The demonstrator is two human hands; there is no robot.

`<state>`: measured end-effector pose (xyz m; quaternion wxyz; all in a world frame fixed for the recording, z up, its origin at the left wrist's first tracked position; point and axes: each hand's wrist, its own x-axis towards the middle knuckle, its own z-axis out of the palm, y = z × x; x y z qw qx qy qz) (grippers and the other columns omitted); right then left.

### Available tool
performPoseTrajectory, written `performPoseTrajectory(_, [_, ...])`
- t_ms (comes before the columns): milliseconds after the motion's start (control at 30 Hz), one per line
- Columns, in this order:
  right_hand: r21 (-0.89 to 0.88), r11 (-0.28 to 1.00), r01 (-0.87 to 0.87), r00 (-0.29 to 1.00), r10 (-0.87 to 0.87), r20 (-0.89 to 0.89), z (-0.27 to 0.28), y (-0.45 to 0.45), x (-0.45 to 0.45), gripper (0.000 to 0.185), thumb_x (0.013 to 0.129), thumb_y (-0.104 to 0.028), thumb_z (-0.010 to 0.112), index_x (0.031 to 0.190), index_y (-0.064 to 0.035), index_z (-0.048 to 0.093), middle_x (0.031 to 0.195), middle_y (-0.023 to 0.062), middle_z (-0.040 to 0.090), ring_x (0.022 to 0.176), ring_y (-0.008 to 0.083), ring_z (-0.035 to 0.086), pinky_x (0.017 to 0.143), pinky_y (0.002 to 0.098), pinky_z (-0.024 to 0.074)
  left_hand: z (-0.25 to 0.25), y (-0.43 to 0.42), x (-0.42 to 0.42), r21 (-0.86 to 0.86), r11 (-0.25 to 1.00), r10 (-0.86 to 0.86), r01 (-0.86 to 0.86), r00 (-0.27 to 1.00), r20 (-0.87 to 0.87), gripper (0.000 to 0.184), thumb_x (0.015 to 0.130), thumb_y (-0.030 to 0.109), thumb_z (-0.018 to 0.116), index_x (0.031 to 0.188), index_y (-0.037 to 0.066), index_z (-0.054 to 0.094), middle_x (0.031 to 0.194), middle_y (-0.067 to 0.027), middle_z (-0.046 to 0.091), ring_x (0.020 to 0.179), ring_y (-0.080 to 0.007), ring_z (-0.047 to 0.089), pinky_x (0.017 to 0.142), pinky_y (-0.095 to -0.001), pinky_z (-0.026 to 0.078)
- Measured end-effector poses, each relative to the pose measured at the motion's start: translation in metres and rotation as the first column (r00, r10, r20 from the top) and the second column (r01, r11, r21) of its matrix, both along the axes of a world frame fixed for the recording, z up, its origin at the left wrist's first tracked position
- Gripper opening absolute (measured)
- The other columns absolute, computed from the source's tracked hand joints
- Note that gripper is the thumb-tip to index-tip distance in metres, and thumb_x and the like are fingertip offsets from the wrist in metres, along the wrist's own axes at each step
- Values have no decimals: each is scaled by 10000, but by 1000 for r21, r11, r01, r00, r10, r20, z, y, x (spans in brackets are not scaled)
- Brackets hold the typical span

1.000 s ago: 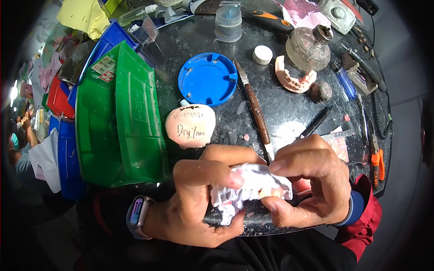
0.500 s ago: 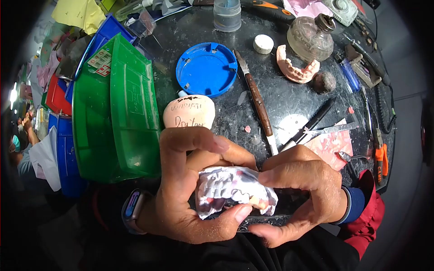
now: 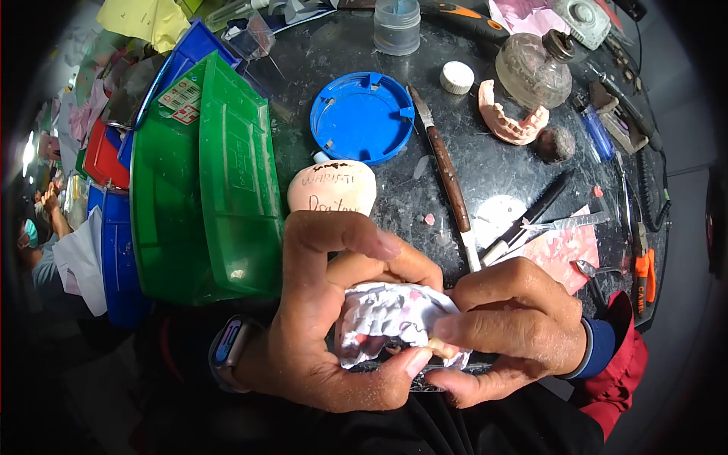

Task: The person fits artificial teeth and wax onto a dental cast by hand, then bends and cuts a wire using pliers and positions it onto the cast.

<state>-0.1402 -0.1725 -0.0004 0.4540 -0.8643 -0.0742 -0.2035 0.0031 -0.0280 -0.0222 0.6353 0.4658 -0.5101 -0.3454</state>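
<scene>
A white dental cast (image 3: 383, 311) with pinkish stains and a row of tooth shapes is held near my body. My left hand (image 3: 326, 326) grips its left side, fingers curled behind and thumb along the lower edge. On the right end, the fingertips of my right hand (image 3: 516, 326) press on the cast, and its thumb sits just below. A small yellowish piece (image 3: 440, 347) shows at the cast's lower right edge, partly covered by fingers. Just beyond my left hand lies a pinkish plaster model base (image 3: 334, 186) with handwriting on it.
Green bins (image 3: 239, 174) stand at the left. Beyond my hands lie a blue round lid (image 3: 360, 121), a wooden-handled knife (image 3: 447, 178), a black pen (image 3: 547, 197), tweezers (image 3: 576, 220) and a pink sheet (image 3: 569, 250). Farther back are a horseshoe-shaped tooth model (image 3: 504, 121) and a glass burner (image 3: 531, 76).
The fingertips of my right hand have come lower and farther inward over the cast's right end. The view has shifted slightly, so the table things appear farther right.
</scene>
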Motion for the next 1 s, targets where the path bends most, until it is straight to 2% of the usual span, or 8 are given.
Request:
performPoseTrajectory(233, [-27, 1000, -11, 1000, 11, 4, -1, -1, 0, 411, 676, -264, 826, 965, -19, 668, 839, 115, 560, 678, 164, 575, 530, 241, 484, -2, 0, 2, -9, 1000, -3, 3, 999, 40, 684, 726, 72, 635, 1194, 59, 136, 830, -254, 558, 696, -202, 617, 623, -276, 506])
performPoseTrajectory(433, [-16, 1000, 15, 999, -15, -39, -2, 1, -1, 481, 631, -274, 857, 980, -18, 648, 858, 123, 577, 708, 189, 595, 563, 253, 497, 1, 1, 5, 35, 999, -37, 34, 995, 88, 691, 717, 48, 623, 1193, 60, 122, 839, -245, 562, 686, -183, 610, 615, -263, 497])
performPoseTrajectory(500, [26, 998, 62, 994, -64, 86, -11, 4, 4, 371, 679, -205, 790, 964, -16, 647, 834, 94, 595, 580, 142, 576, 415, 233, 422, 5, 1, 9, 61, 996, -75, 66, 986, 147, 692, 711, 38, 613, 1193, 58, 116, 842, -241, 563, 680, -178, 606, 610, -260, 493])
performPoseTrajectory(567, [25, 998, 58, 994, -60, 95, -10, 3, 5, 395, 673, -209, 794, 970, -2, 635, 836, 99, 604, 587, 147, 580, 425, 238, 425, 7, 0, 11, 77, 994, -95, 82, 979, 183, 693, 706, 32, 603, 1194, 54, 111, 843, -238, 563, 676, -175, 603, 606, -257, 490])
performPoseTrajectory(633, [-21, 1000, 4, 1000, -4, -12, -1, -1, 2, 554, 613, -287, 867, 997, 22, 612, 865, 138, 606, 729, 204, 609, 594, 267, 505, 6, 0, 10, 76, 994, -85, 73, 984, 158, 695, 703, 32, 600, 1194, 47, 107, 845, -237, 564, 677, -176, 603, 611, -257, 489])
performPoseTrajectory(833, [62, 998, -33, 999, 34, -12, -2, -4, 4, 461, 732, -307, 764, 974, 50, 602, 838, 151, 614, 724, 222, 623, 594, 266, 502, 9, 2, 16, 178, 974, -169, 144, 977, 132, 732, 696, 36, 602, 1213, 27, 84, 868, -243, 569, 709, -189, 615, 650, -266, 491])
performPoseTrajectory(933, [108, 993, -38, 999, 35, 22, -5, -4, 4, 390, 764, -268, 718, 955, 52, 601, 826, 150, 615, 691, 223, 624, 581, 276, 505, 10, 3, 15, 229, 954, -189, 191, 981, -34, 774, 689, 28, 604, 1242, 33, 63, 887, -255, 571, 725, -198, 619, 658, -273, 491])
performPoseTrajectory(1000, [138, 989, -46, 998, 40, 47, -6, -4, 3, 354, 773, -239, 704, 943, 53, 599, 817, 147, 614, 663, 221, 622, 562, 283, 507, 7, 2, 9, 167, 962, -184, 217, 963, -196, 815, 680, 14, 611, 1264, 41, 44, 893, -266, 572, 730, -207, 623, 658, -276, 491])
